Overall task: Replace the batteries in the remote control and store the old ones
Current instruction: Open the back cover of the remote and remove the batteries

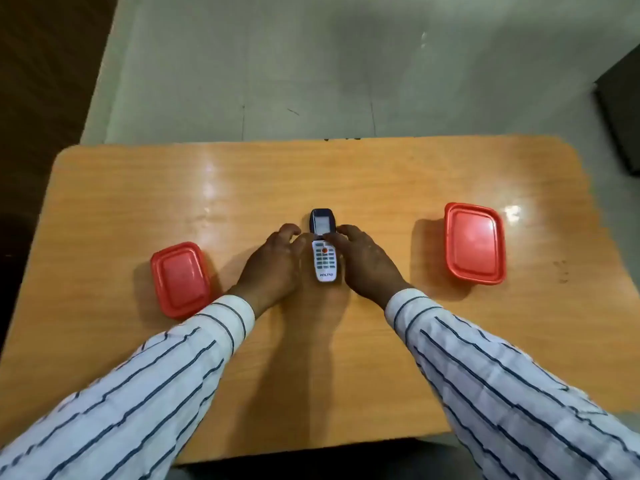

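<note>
A white remote control (324,261) with a dark top, a small screen and an orange button lies face up in the middle of the wooden table (398,178). My left hand (273,268) rests against its left side, fingers curled. My right hand (363,261) touches its right side, fingertips lying across the remote just below the screen. Both hands bracket the remote, which still lies on the table. No batteries are visible.
A small red lidded box (180,280) sits to the left of my left hand. A larger red lidded box (474,242) sits to the right. Both lids are on. Beyond the table's far edge is grey floor, with a dark object (623,109) at the right.
</note>
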